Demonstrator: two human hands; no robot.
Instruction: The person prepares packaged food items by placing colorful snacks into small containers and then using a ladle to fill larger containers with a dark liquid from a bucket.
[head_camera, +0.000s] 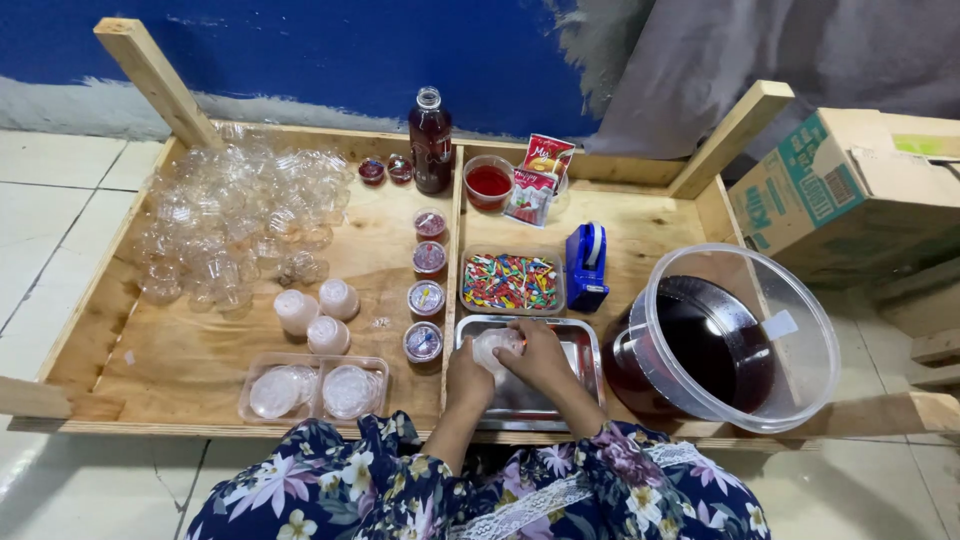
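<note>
Both your hands meet over a steel tray (580, 345) at the near table edge: your left hand (468, 378) and right hand (535, 355) grip one small clear cup (492, 347), apparently pressing its lid on. It seems upright, axis vertical, though fingers hide much. Next comes a firm, level press. Beyond lie colourful sticks (510, 282), then a dark bottle (430, 140).

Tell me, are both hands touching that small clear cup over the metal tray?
Touching. The head view shows the left hand and right hand wrapped around the cup above the tray, fingers pressed on it with no gap.
</note>
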